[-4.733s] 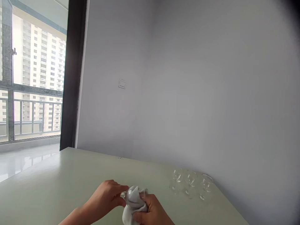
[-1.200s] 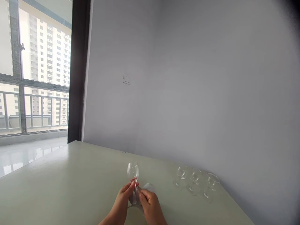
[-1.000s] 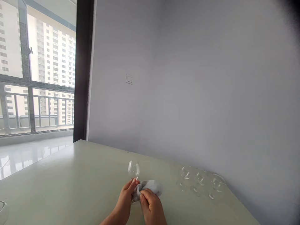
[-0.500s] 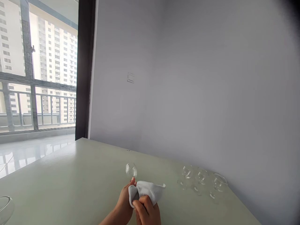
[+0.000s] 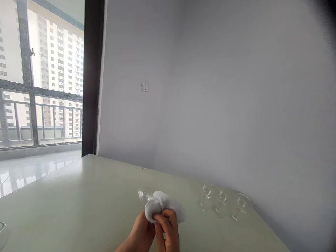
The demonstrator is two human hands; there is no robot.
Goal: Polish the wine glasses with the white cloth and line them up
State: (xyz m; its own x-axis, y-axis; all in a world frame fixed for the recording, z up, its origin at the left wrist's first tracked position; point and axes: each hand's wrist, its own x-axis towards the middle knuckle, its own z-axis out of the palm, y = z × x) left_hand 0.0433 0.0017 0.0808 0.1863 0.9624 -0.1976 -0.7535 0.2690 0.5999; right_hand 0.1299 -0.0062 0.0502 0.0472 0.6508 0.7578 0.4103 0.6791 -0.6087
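Note:
My left hand (image 5: 139, 229) is closed around the lower part of a clear wine glass (image 5: 143, 194), whose bowl points away from me over the table. The stem and base are hidden behind my fingers and a white cloth (image 5: 166, 203). My right hand (image 5: 168, 227) pinches this cloth in a bunched fold and presses it against the glass, close to my left hand. The fingertips of my left hand are covered by the cloth.
Three clear stemmed glasses (image 5: 222, 198) stand together on the right of the pale green table (image 5: 86, 206). Another glass (image 5: 3, 235) is cut off at the left edge. Behind the table rises a grey wall (image 5: 210, 105) with a switch (image 5: 145, 86).
My right hand and the cloth have moved up along the glass, now covering the stem and my left thumb. The view has shifted slightly to the right.

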